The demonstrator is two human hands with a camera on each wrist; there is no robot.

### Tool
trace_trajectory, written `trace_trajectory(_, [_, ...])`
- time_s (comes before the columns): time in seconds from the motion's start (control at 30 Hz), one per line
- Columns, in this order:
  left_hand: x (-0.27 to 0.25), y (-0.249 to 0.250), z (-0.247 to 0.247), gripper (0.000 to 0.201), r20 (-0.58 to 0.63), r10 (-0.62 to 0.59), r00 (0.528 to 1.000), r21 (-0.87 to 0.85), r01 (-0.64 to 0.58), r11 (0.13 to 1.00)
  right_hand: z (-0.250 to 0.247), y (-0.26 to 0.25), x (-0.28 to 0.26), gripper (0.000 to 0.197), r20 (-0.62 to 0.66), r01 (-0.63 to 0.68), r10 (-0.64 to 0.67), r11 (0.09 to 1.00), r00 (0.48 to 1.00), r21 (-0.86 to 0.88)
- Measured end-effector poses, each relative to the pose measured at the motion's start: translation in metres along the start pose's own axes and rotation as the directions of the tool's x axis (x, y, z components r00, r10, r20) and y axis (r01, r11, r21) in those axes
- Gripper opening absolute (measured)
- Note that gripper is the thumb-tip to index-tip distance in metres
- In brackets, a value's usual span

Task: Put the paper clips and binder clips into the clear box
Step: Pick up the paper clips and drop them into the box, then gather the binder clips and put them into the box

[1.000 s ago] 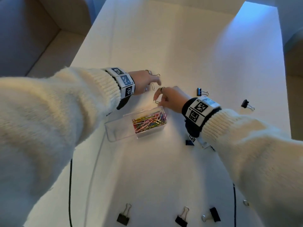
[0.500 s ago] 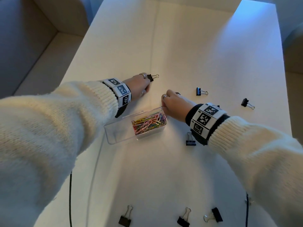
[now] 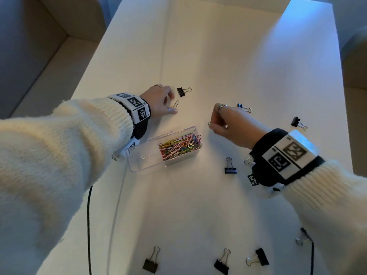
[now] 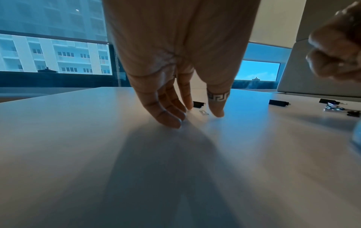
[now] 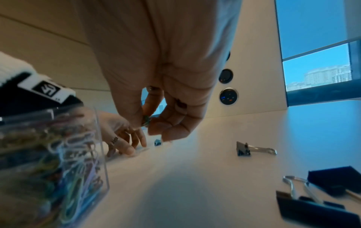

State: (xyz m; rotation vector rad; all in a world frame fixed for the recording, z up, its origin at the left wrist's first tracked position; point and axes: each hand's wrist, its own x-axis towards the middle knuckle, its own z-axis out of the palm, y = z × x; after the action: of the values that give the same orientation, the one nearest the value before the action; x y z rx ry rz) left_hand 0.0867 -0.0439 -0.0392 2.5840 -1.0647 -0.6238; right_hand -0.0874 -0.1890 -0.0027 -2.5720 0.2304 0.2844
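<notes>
Moved: right hand (image 3: 230, 124) lifted clear of the tabletop (image 3: 258, 62), now pinching a small paper clip (image 3: 209, 123) beside the clear box (image 3: 139, 165) | left hand (image 3: 160, 102) fingers loosely spread around a silver paper clip (image 3: 176, 104), holding nothing | black binder clips (image 3: 230, 170) remain scattered toward the near edge | next: drop clip in box.

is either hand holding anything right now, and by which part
The right hand pinches a small paper clip between thumb and fingertips; one end pokes out. The left hand holds nothing, its fingertips on the table beside a loose paper clip.
</notes>
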Motion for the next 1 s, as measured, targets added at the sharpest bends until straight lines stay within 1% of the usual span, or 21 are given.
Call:
trace_trajectory(0.07, [0.002,0.006,-0.001,0.044,-0.009,-0.013,1.0,-0.015,0.012,1.0,-0.005,-0.002,-0.007,0.012,-0.034,0.008,-0.007,1.0,0.999,0.023])
trace_trajectory(0.2, [0.009,0.017,-0.003,0.026,0.017,-0.011,1.0,0.043,0.01,0.999,-0.011,-0.012,-0.019,0.013,-0.094,0.032,-0.024,0.995,0.995,0.091])
trace_trajectory(0.33, [0.013,0.017,-0.004,0.026,0.119,-0.028,0.992,0.125,0.013,0.992,-0.012,-0.022,-0.03,0.013,-0.208,0.08,-0.04,0.979,0.977,0.186])
trace_trajectory(0.4, [0.01,0.018,-0.009,0.027,0.18,-0.01,0.984,0.162,-0.019,0.987,-0.011,-0.026,-0.033,0.014,-0.243,0.098,-0.048,0.975,0.969,0.202])
trace_trajectory(0.43, [0.007,0.019,-0.014,0.026,0.189,0.014,0.982,0.174,-0.047,0.984,-0.009,-0.028,-0.033,0.014,-0.248,0.105,-0.053,0.973,0.967,0.203])
trace_trajectory(0.5, [-0.004,0.02,-0.028,0.023,0.145,0.088,0.986,0.191,-0.115,0.975,-0.004,-0.03,-0.032,0.014,-0.252,0.12,-0.064,0.97,0.965,0.213])
trace_trajectory(0.57, [-0.02,0.022,-0.044,0.018,0.028,0.177,0.984,0.177,-0.179,0.968,0.003,-0.031,-0.03,0.013,-0.259,0.124,-0.062,0.966,0.964,0.228])
trace_trajectory(0.63, [-0.044,0.026,-0.056,0.012,-0.099,0.242,0.965,0.124,-0.23,0.965,0.011,-0.032,-0.027,0.013,-0.262,0.126,-0.059,0.961,0.963,0.247])
trace_trajectory(0.7, [-0.074,0.032,-0.059,0.009,-0.172,0.27,0.947,0.051,-0.265,0.963,0.019,-0.035,-0.024,0.012,-0.269,0.133,-0.063,0.959,0.961,0.251])
trace_trajectory(0.77, [-0.103,0.037,-0.05,0.006,-0.181,0.271,0.945,0.002,-0.276,0.961,0.024,-0.037,-0.022,0.009,-0.303,0.149,-0.077,0.964,0.95,0.221])
trace_trajectory(0.83, [-0.126,0.04,-0.035,0.004,-0.166,0.242,0.956,-0.009,-0.246,0.969,0.028,-0.039,-0.02,0.007,-0.354,0.191,-0.114,0.963,0.928,0.192])
trace_trajectory(0.93, [-0.145,0.045,-0.013,0.004,-0.164,0.107,0.981,0.057,-0.099,0.993,0.034,-0.046,-0.017,0.004,-0.379,0.264,-0.181,0.948,0.908,0.179])
trace_trajectory(1.0, [-0.15,0.047,0.001,0.004,-0.195,0.069,0.978,0.092,-0.052,0.994,0.037,-0.049,-0.015,0.005,-0.378,0.299,-0.23,0.945,0.897,0.135])
